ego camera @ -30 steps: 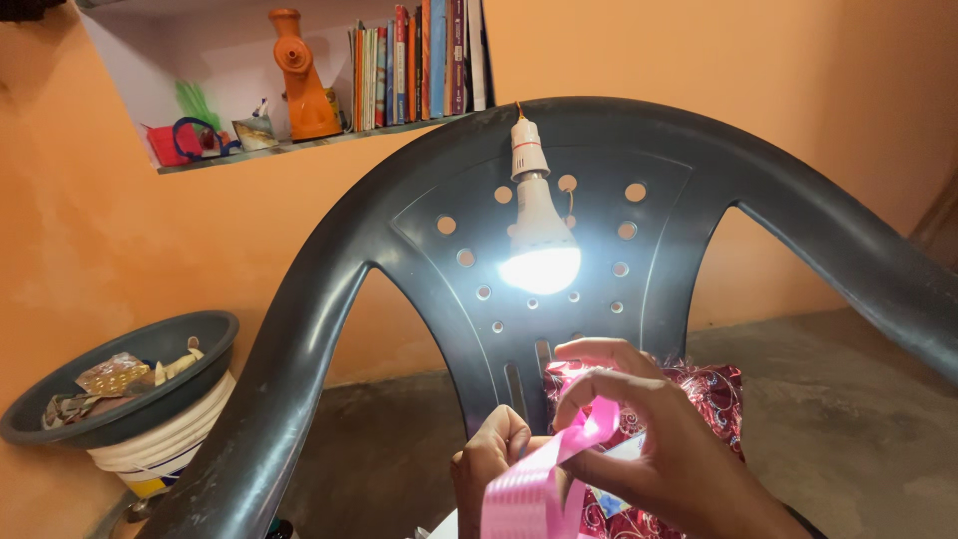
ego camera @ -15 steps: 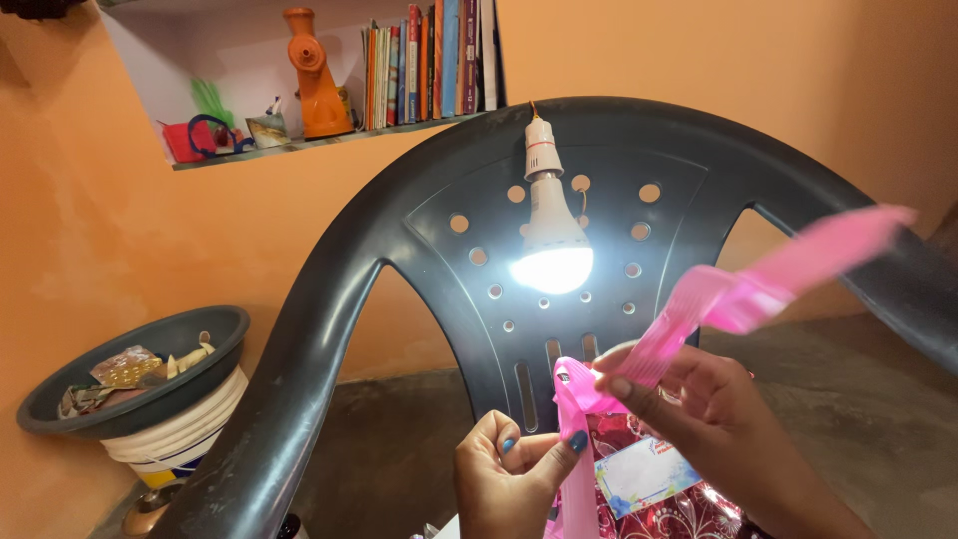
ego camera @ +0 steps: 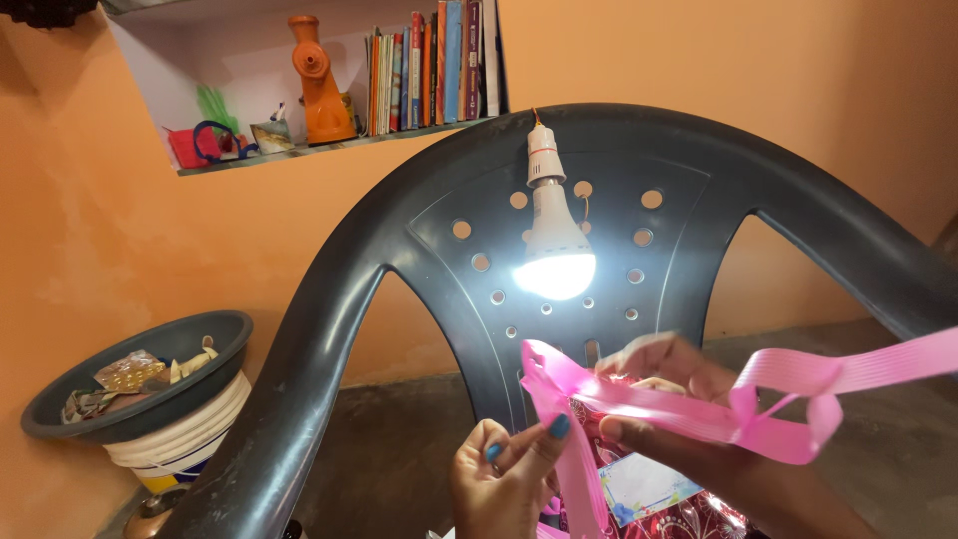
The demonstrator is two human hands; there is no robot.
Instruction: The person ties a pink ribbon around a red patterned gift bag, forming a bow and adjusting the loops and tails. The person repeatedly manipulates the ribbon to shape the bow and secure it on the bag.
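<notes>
A pink ribbon (ego camera: 788,391) runs from a loop low in the middle out to the right edge. My left hand (ego camera: 504,479), with blue-painted nails, pinches the ribbon near the loop at the bottom centre. My right hand (ego camera: 679,419) grips the ribbon just to the right and holds it taut, with a twisted fold past the fingers. Under my hands lies a shiny red patterned packet (ego camera: 689,514) with a small light-blue card (ego camera: 644,487) on it. All of this sits in front of a dark grey plastic chair (ego camera: 399,260).
A lit white bulb (ego camera: 552,250) hangs at the chair's back. A wall niche (ego camera: 249,70) holds books, an orange grinder and small items. At the left a dark basin (ego camera: 60,399) with scraps rests on a white bucket (ego camera: 175,439). Orange wall and bare concrete floor lie behind.
My right hand has drawn the ribbon further out to the right, so it now lies lower and more level. A loop has formed by my left hand. The view has shifted slightly.
</notes>
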